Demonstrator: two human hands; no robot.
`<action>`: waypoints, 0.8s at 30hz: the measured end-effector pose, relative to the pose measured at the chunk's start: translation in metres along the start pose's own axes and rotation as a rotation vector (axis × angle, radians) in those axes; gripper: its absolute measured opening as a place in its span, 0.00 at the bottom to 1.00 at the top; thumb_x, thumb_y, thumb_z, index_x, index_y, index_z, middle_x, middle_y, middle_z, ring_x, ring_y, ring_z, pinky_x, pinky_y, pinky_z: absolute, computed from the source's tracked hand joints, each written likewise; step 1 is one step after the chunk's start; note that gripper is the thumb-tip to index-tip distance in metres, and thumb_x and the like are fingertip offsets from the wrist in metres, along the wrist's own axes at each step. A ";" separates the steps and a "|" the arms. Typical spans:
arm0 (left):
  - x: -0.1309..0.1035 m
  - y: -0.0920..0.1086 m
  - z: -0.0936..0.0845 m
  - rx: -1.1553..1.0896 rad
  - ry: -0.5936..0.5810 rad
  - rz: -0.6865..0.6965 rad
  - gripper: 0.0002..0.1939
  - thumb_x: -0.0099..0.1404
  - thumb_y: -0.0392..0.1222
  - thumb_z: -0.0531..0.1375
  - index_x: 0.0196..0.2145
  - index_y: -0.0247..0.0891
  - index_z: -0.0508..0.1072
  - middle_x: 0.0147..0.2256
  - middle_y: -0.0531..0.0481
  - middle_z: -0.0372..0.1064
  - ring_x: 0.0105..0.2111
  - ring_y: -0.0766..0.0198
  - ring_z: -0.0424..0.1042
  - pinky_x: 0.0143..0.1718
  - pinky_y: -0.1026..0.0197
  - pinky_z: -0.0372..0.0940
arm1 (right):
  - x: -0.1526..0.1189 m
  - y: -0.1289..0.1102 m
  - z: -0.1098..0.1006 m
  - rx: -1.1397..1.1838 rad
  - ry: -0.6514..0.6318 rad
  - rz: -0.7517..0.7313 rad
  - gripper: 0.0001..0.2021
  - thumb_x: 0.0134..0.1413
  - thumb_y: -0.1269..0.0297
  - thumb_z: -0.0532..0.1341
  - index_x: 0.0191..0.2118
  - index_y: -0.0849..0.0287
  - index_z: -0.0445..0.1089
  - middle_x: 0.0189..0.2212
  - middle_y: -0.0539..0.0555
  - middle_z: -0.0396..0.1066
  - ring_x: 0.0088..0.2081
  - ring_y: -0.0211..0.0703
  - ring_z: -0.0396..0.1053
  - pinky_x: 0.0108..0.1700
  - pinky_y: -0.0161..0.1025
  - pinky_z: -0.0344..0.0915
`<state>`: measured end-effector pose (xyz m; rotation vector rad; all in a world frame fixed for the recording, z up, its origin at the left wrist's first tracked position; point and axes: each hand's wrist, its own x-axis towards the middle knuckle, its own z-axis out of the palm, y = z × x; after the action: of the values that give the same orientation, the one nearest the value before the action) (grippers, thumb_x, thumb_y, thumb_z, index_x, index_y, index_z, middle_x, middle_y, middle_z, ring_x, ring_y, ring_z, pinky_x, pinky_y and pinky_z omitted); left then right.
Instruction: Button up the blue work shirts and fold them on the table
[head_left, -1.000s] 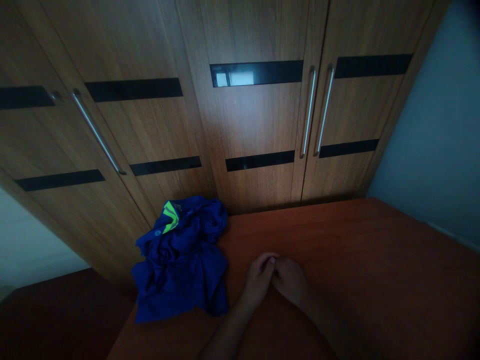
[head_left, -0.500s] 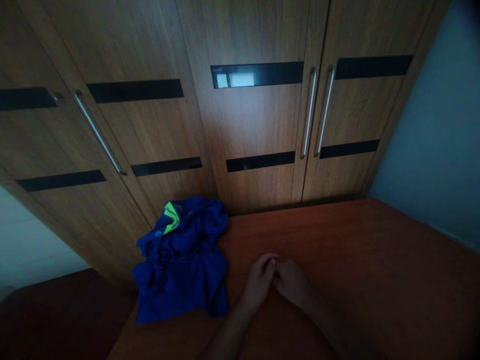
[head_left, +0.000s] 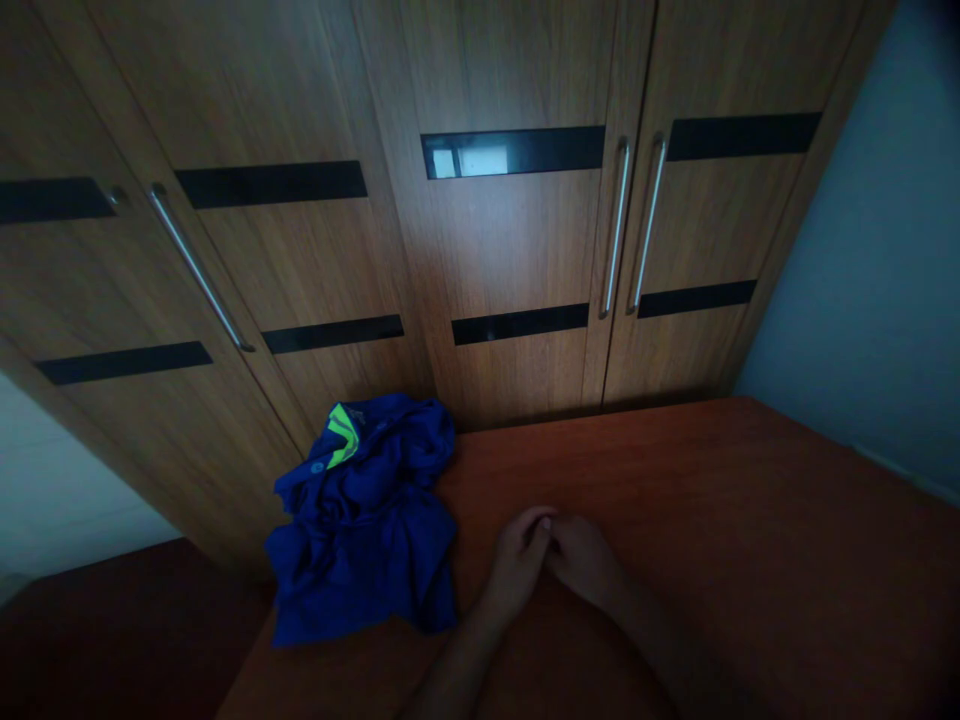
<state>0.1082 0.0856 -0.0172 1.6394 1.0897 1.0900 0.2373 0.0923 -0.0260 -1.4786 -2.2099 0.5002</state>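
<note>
My left hand (head_left: 519,555) and my right hand (head_left: 583,560) touch each other above the reddish-brown table (head_left: 720,500). Both have their fingers curled and pressed together at the meeting point, and whether anything lies between them is hidden. To the left of my left hand, a crumpled blue garment (head_left: 367,540) with a bright yellow-green patch lies on the table. Neither hand touches the garment.
Behind the table stands a wooden wardrobe (head_left: 510,240) with dark strips and long metal handles (head_left: 616,230). A pale blue wall (head_left: 870,300) is at the right. The table's left edge drops off to a dark floor (head_left: 112,640).
</note>
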 end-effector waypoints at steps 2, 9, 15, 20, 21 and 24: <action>0.000 -0.003 0.002 0.003 0.002 0.003 0.15 0.65 0.43 0.51 0.44 0.38 0.73 0.44 0.46 0.74 0.45 0.59 0.71 0.49 0.56 0.64 | 0.001 0.002 -0.001 0.025 -0.014 -0.006 0.15 0.56 0.68 0.51 0.36 0.59 0.76 0.32 0.56 0.77 0.34 0.41 0.74 0.34 0.33 0.62; -0.004 0.006 -0.009 0.325 0.039 0.158 0.17 0.62 0.36 0.53 0.49 0.40 0.70 0.50 0.45 0.70 0.50 0.58 0.69 0.53 0.53 0.63 | 0.003 0.015 -0.011 -0.010 0.062 0.055 0.13 0.55 0.67 0.52 0.35 0.56 0.75 0.32 0.54 0.77 0.34 0.42 0.73 0.34 0.34 0.60; 0.002 0.062 -0.081 0.858 0.415 0.352 0.19 0.65 0.38 0.51 0.53 0.38 0.66 0.52 0.42 0.67 0.53 0.55 0.65 0.56 0.50 0.59 | 0.007 0.033 -0.011 -0.089 0.141 0.160 0.17 0.60 0.61 0.49 0.31 0.56 0.74 0.28 0.54 0.75 0.30 0.43 0.72 0.30 0.34 0.58; 0.021 0.092 -0.164 1.300 0.643 0.170 0.31 0.61 0.50 0.56 0.59 0.38 0.58 0.58 0.37 0.57 0.60 0.43 0.53 0.59 0.40 0.49 | 0.007 0.036 -0.004 -0.071 0.146 0.139 0.15 0.61 0.60 0.49 0.34 0.55 0.73 0.31 0.53 0.76 0.34 0.43 0.73 0.33 0.34 0.59; 0.025 0.090 -0.178 1.358 0.648 0.096 0.34 0.60 0.54 0.57 0.60 0.38 0.57 0.60 0.36 0.55 0.61 0.40 0.51 0.58 0.37 0.47 | 0.007 0.036 -0.003 -0.066 0.146 0.130 0.15 0.61 0.61 0.49 0.35 0.55 0.73 0.32 0.53 0.76 0.35 0.43 0.73 0.34 0.34 0.59; 0.034 0.070 -0.211 1.405 0.531 -0.195 0.43 0.55 0.64 0.57 0.61 0.37 0.56 0.61 0.31 0.51 0.59 0.35 0.52 0.54 0.34 0.51 | 0.007 0.037 -0.001 -0.064 0.153 0.125 0.15 0.61 0.61 0.49 0.34 0.55 0.72 0.32 0.53 0.76 0.34 0.42 0.72 0.34 0.34 0.59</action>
<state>-0.0707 0.1395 0.1082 2.1552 2.6838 0.5643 0.2641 0.1119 -0.0433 -1.6386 -2.0427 0.3455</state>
